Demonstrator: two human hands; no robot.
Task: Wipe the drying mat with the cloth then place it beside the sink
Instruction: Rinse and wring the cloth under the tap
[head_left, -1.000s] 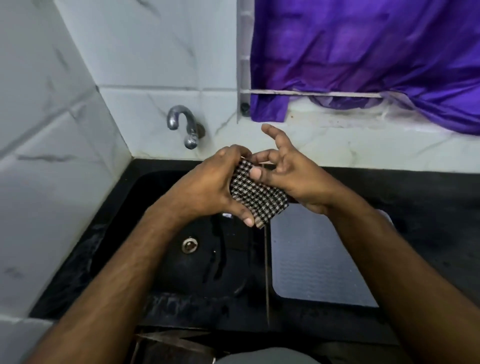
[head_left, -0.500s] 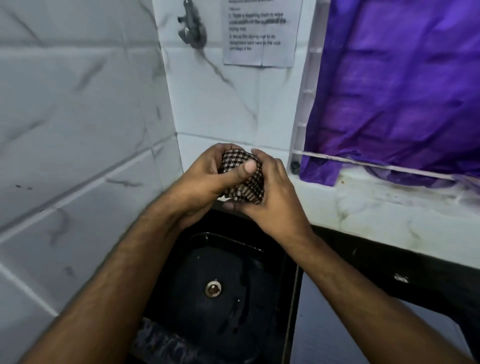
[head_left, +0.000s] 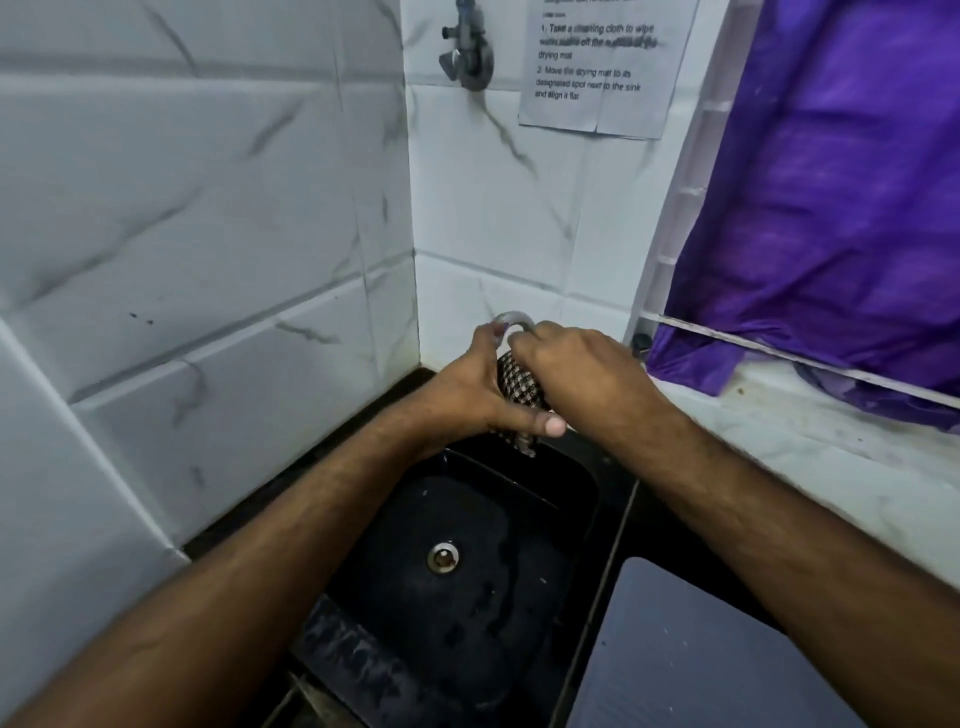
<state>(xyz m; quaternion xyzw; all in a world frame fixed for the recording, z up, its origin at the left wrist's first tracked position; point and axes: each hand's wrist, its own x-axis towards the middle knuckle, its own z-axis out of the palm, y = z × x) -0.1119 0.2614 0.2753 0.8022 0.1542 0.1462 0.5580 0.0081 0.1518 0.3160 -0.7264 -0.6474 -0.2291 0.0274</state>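
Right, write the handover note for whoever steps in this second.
Left hand: grips the bunched checked cloth over the sink, under the tap.
Right hand: fingers curled at the tap and the cloth's top; exact grip hidden.
Drying mat: flat on the counter right of the sink, untouched.
Done: cloth in hand.
Left: wipe the mat, then set it beside the sink.

The black counter (head_left: 631, 512) is seen running along the white tiled wall, with a black sink (head_left: 467, 545) set into it. A grey drying mat (head_left: 701, 654) is lying flat on the counter, just right of the sink.
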